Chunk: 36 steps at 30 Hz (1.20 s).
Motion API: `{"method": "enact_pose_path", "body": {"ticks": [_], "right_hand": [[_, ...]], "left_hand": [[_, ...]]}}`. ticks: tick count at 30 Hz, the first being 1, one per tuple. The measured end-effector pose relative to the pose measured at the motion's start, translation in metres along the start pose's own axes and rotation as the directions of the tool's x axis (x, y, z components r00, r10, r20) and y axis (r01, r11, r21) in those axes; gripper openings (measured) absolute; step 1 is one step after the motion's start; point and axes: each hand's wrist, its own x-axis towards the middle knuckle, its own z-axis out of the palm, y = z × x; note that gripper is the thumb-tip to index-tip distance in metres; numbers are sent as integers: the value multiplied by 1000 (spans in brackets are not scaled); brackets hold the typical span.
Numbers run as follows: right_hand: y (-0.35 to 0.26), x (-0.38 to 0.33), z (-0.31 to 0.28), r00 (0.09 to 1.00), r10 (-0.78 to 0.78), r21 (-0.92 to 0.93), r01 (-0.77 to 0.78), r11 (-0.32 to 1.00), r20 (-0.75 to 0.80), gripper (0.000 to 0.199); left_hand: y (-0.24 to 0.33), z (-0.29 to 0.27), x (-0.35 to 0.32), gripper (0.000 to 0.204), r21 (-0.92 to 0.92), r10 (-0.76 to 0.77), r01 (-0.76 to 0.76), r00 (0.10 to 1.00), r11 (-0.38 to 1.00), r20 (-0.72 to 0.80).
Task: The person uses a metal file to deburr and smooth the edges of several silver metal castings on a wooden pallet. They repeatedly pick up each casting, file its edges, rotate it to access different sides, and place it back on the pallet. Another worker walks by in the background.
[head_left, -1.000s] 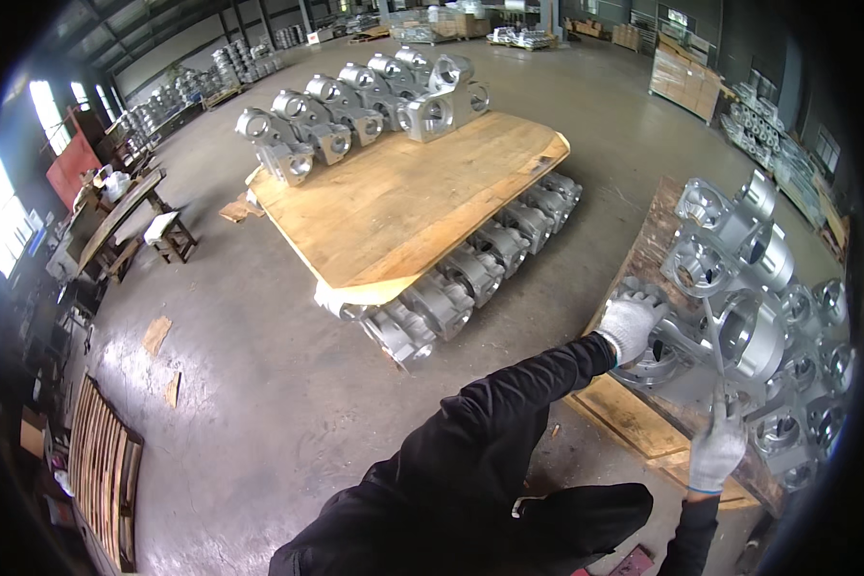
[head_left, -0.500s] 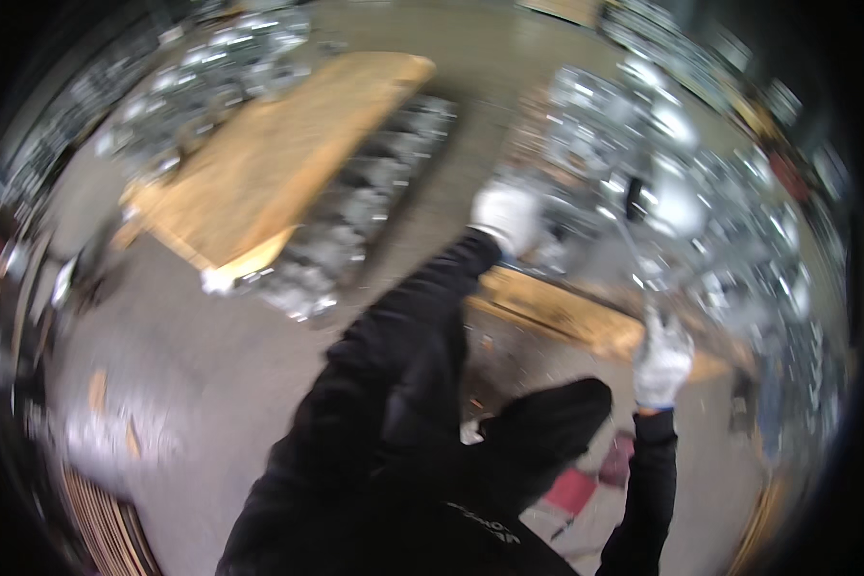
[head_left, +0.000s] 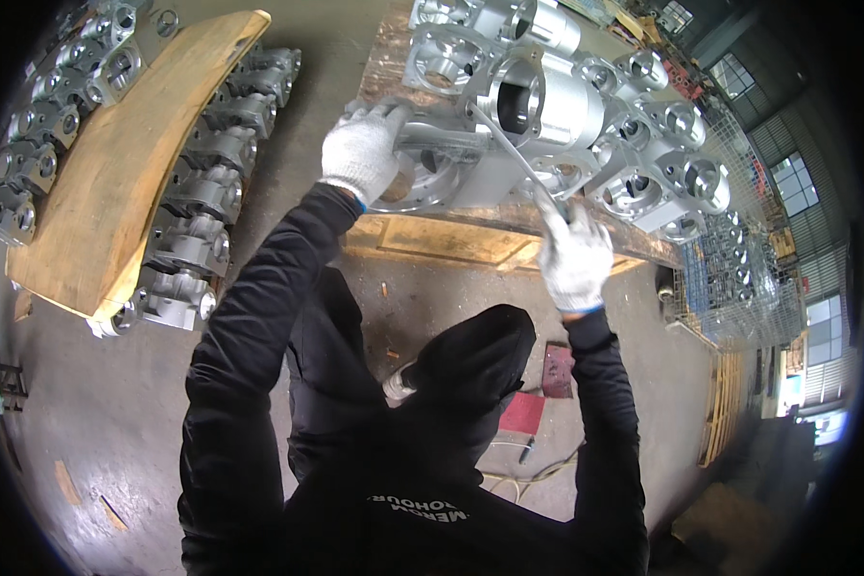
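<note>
My gloved left hand (head_left: 360, 152) grips the near left end of a silvery metal casting (head_left: 451, 142), its fingers curled over the top. My gloved right hand (head_left: 576, 257) is closed around a long, thin metal rod-like tool (head_left: 514, 154). That tool slants up and left, its far tip at the flange of a large cylindrical casting (head_left: 571, 106) with a wide round bore. Whether the tip touches the flange or enters a small hole there, I cannot tell. The castings lie on a wooden pallet (head_left: 432, 235) in front of me.
More castings (head_left: 634, 187) crowd the pallet's right side, near a wire mesh cage (head_left: 739, 278). At left, a curved-looking wooden board (head_left: 134, 163) lies over rows of castings (head_left: 202, 192). Red pieces (head_left: 521, 413) and a hose (head_left: 518, 480) lie on the floor by my legs.
The view has swung right and steadied, so the pallet now shows sharply. My left hand is on the casting's end; my right hand still holds the tool, its tip now at the flange.
</note>
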Motion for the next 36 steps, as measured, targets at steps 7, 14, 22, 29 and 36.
{"method": "enact_pose_path", "body": {"ticks": [7,14,22,29,36], "right_hand": [[-12,11,7,999,2,-70,-4,998,-37,72],[-17,10,56,994,10,39,-5,999,-109,65],[-25,-1,99,984,92,95,-78,992,-150,71],[-26,8,113,978,104,231,-60,971,-182,66],[-67,-1,96,959,244,390,-170,905,-147,61]], "left_hand": [[3,-3,-3,54,-16,-17,17,999,1000,27],[-3,-1,-1,56,-36,-23,25,998,999,54],[2,-8,0,58,-70,0,2,999,998,32],[2,-4,-1,52,37,55,-54,998,998,-34],[-2,2,-4,54,40,86,-82,988,996,-125]]}}
